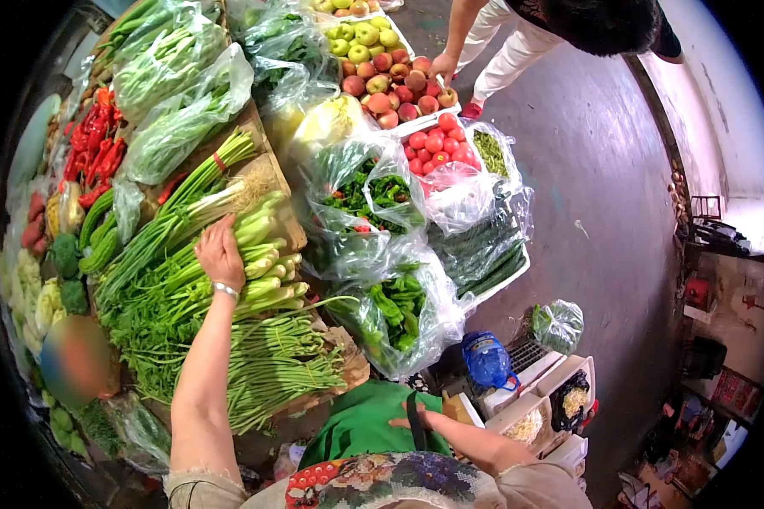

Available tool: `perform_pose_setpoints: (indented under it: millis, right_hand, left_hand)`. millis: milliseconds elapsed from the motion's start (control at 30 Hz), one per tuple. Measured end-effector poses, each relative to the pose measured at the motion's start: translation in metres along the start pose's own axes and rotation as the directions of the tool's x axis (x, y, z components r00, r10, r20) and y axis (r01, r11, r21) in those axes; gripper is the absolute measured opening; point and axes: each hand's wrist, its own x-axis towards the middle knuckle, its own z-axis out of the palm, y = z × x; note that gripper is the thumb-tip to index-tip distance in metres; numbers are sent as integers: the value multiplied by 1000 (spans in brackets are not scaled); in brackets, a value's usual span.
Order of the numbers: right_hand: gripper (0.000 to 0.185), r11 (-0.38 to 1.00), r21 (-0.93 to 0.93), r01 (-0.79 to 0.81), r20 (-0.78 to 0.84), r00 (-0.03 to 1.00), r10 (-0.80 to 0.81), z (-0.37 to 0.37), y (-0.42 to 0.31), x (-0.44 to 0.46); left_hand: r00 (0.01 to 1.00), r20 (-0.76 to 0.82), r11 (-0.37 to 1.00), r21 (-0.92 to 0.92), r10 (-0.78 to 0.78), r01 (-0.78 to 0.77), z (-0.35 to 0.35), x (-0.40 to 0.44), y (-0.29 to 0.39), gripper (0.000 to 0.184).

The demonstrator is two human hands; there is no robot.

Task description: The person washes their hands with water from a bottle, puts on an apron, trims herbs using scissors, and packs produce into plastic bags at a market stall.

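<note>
My left hand [221, 250] reaches over the vegetable display, wearing a bracelet at the wrist. Its fingers are bent down over a bundle of celery [259, 271] with pale, thick stalk ends; the fingertips are partly hidden. Just above it lie green onions [199, 204] with whitish roots and a red band. Nearer to me are long green beans [284, 373]. Close to my body, my right hand [414, 417] rests with fingers stretched out on a green cloth [348, 428]. A black strap [415, 422] crosses by that hand.
Bagged green peppers [396, 310], cucumbers [484, 259], tomatoes [440, 148] and peaches [395, 89] stand to the right. Red peppers [93, 148] lie at left. A blue container [488, 360] stands beside white bins [526, 416]. Another person [518, 51] stands at the top, one hand near the peaches.
</note>
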Motion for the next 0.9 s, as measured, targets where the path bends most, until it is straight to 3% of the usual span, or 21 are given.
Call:
perform_pose_setpoints:
  millis: [100,133,233,300,400,467,500,567,600,667,900]
  right_hand:
    - [115,994,-63,86,105,991,-79,-8,-9,-4]
    - [112,997,-64,-31,82,996,36,-16,-24,-27]
    - [107,985,-23,-170,59,983,171,-31,-49,-63]
    - [99,967,-242,81,-40,995,-93,26,24,22]
    - [95,998,35,57,-84,995,-54,-4,-12,-41]
    - [94,989,113,-99,-82,991,109,-25,-40,-71]
    - [94,989,112,-101,-83,990,111,-24,-38,-71]
    - [65,995,-17,-99,-102,990,96,-22,-37,-70]
    - [65,995,-17,-99,-99,990,97,-23,-39,-73]
    - [95,992,66,-108,-88,990,113,-31,-42,-80]
    - [95,982,82,-172,-114,977,180,-25,-41,-71]
  left_hand:
    - [1000,4,1000,-16,0,0,3,-1,-3,32]
    - [1000,5,1000,-5,3,-3,4,-2,-6,32]
    - [1000,18,999,-37,-9,10,2,0,-4,33]
    - [1000,17,1000,-27,-8,9,3,1,-4,33]
    - [1000,22,1000,-19,-5,5,2,-1,-5,34]
    - [1000,13,1000,-27,-1,1,3,0,-5,34]
    - [1000,20,1000,-25,-6,6,3,0,-6,34]
    - [1000,27,1000,-23,-10,10,3,0,-6,34]
    - [1000,23,1000,-7,-7,7,3,-1,-5,35]
    - [1000,13,1000,9,-6,6,3,-1,-6,35]
    - [1000,9,1000,-24,-4,5,4,0,-7,35]
